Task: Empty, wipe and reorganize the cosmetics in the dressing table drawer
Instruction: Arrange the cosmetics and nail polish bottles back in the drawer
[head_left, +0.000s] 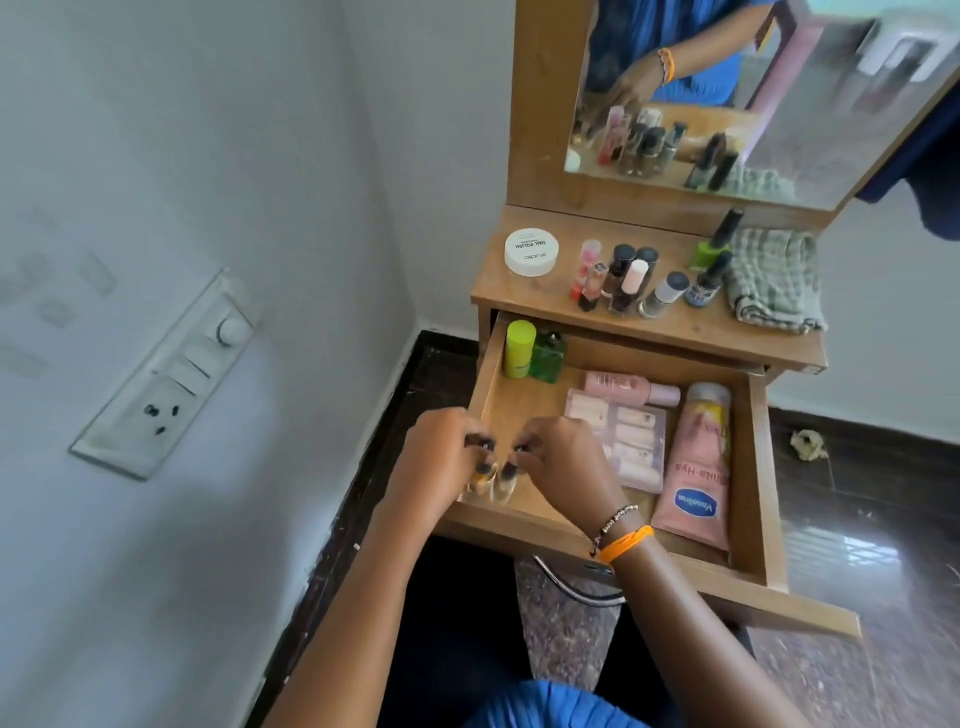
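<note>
The wooden drawer (756, 467) is pulled out under the dressing table top (519, 296). My left hand (441, 462) and my right hand (563, 462) each pinch the dark cap of a small clear bottle (480, 480) (506, 480) at the drawer's front left corner; both bottles stand upright side by side. Inside lie a pink Vaseline tube (696, 467), a clear pack of nail tips (631, 441), a pink bottle on its side (628, 387), a lime green container (519, 348) and a green glass bottle (548, 358).
On the table top stand several nail polish bottles (623, 280), a white round jar (531, 251), a green polish bottle (714, 244) and a folded checked cloth (774, 280). A mirror (753, 93) rises behind. The wall with a switch panel (171, 374) is close on the left.
</note>
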